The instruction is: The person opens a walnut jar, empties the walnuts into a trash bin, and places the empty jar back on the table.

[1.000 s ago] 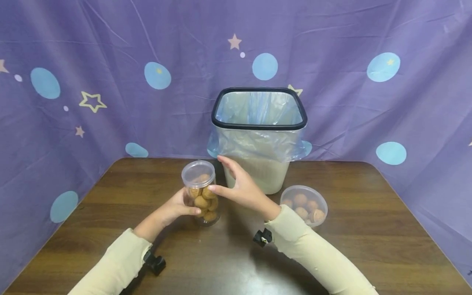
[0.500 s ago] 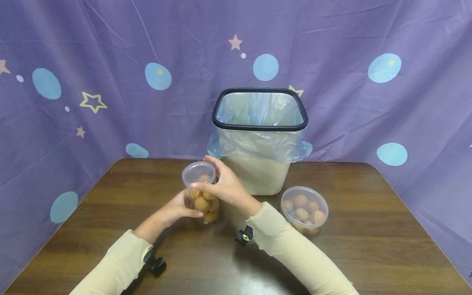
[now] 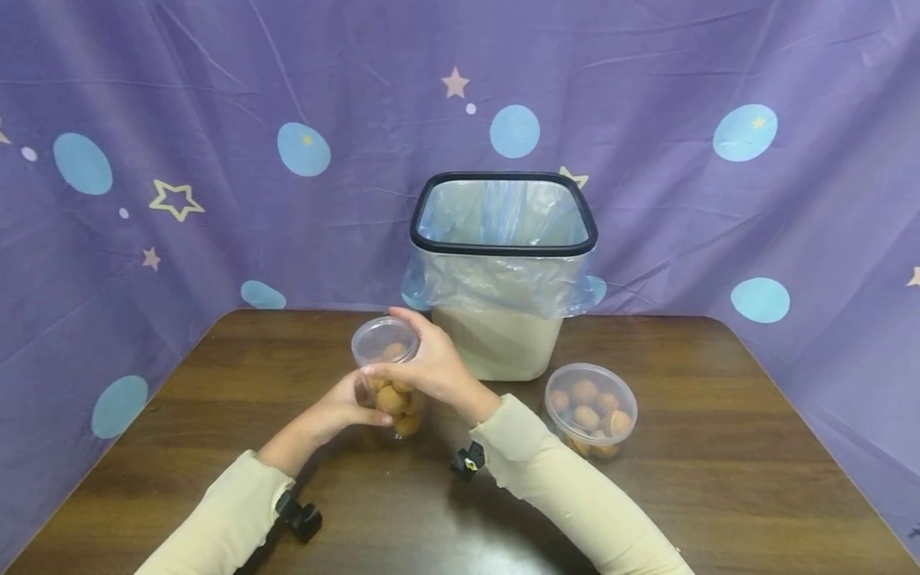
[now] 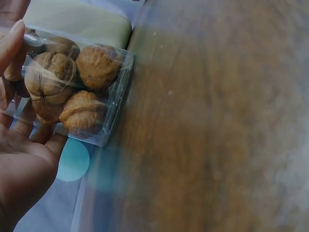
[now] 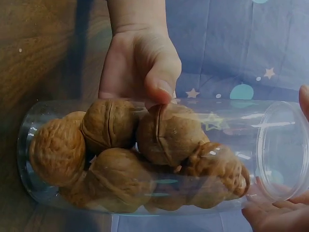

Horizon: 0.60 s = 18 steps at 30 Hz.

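A tall clear plastic jar (image 3: 390, 391) of walnuts, topped by a translucent lid (image 3: 384, 342), is between both hands at the middle left of the table. My left hand (image 3: 332, 414) grips its lower side, the thumb lying across the front. Around the upper part, at the lid, curls my right hand (image 3: 444, 369). In the right wrist view, fingers (image 5: 276, 213) of the right hand touch the jar (image 5: 231, 118) by its lidded end, and the left hand (image 5: 140, 67) holds the opposite side. Walnuts (image 4: 50, 77) show through the wall in the left wrist view.
Right of the jar stands a low round clear tub (image 3: 591, 409) with several walnuts inside. Behind, a pale bin (image 3: 503, 339) with a black rim wears a bluish plastic liner. A patterned purple cloth (image 3: 359, 96) hangs beyond the wooden table (image 3: 719, 447).
My right hand has moved left from beside the jar and closed round its top near the lid. The left hand keeps its hold, and the jar stays in about the same place.
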Each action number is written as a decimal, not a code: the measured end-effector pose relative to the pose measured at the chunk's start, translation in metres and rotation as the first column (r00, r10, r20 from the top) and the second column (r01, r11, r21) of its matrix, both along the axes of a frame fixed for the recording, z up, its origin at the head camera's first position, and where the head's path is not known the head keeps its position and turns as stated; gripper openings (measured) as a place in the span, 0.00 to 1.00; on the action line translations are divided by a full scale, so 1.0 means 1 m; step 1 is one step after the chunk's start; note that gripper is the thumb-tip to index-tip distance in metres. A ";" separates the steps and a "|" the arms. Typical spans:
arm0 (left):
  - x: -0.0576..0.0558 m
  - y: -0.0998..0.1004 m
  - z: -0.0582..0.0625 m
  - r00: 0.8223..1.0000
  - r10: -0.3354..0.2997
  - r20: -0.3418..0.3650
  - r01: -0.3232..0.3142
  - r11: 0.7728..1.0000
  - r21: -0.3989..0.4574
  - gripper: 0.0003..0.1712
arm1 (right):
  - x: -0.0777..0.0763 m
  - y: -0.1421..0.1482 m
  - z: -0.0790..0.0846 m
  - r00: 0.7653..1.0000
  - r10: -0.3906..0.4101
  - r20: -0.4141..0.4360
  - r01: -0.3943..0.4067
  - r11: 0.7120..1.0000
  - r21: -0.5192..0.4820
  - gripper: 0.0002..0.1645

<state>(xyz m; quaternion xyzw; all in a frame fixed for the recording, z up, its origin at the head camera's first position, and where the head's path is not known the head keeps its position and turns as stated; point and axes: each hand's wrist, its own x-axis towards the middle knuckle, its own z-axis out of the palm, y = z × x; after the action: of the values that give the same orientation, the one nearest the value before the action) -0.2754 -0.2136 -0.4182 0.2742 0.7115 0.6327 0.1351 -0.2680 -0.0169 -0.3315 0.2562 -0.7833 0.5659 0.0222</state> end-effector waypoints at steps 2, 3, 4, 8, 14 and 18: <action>0.000 0.001 0.000 1.000 0.004 -0.011 -0.004 1.000 -0.009 0.46 | 0.001 0.002 0.000 1.000 -0.002 -0.006 0.002 1.000 -0.004 0.51; 0.000 0.001 0.001 1.000 0.004 -0.013 -0.004 1.000 -0.016 0.46 | 0.001 0.003 -0.001 1.000 -0.004 -0.006 0.004 1.000 -0.008 0.51; 0.001 0.001 0.001 1.000 0.002 -0.018 -0.002 1.000 -0.023 0.46 | 0.001 0.004 -0.001 1.000 -0.007 -0.007 0.007 1.000 -0.017 0.50; 0.002 0.002 0.005 0.999 -0.010 -0.038 0.008 0.999 -0.043 0.46 | 0.003 0.008 -0.001 1.000 -0.017 -0.012 0.016 0.998 -0.059 0.49; 0.005 0.005 0.009 0.999 -0.024 -0.034 0.021 0.997 -0.078 0.45 | 0.008 0.015 -0.001 0.999 -0.041 0.014 0.043 0.994 -0.103 0.47; 0.007 0.009 0.013 0.998 -0.040 -0.042 0.036 0.995 -0.092 0.45 | 0.012 0.023 0.001 0.998 -0.057 0.039 0.062 0.990 -0.126 0.46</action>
<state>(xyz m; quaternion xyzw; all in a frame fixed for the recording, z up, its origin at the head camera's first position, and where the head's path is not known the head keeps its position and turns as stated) -0.2683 -0.2044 -0.4056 0.2950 0.7372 0.5906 0.1442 -0.2561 0.0064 -0.3306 0.2207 -0.7534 0.6181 0.0413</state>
